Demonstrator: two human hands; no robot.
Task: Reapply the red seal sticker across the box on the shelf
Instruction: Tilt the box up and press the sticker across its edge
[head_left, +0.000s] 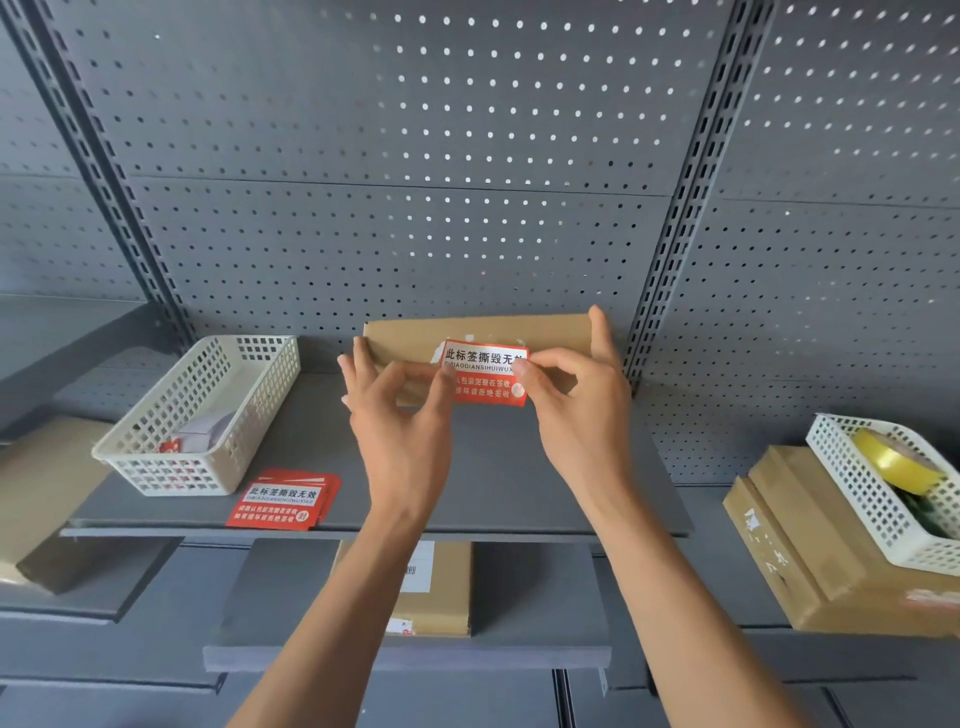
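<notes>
A flat brown cardboard box (467, 330) lies at the back of the grey shelf (498, 483), against the pegboard. In front of it I hold a red seal sticker (485, 371) with a white band and black characters. My left hand (397, 410) pinches the sticker's left edge between thumb and forefinger. On the sticker's right edge, my right hand (576, 400) pinches it, with its other fingers raised along the box's right end. Whether the sticker touches the box I cannot tell.
A white plastic basket (202, 415) with small items stands at the shelf's left. A stack of red stickers (283, 501) lies by the front edge. Right, a white basket (883, 493) with yellow tape rests on cardboard boxes (800, 545). Another box (436, 587) sits one shelf down.
</notes>
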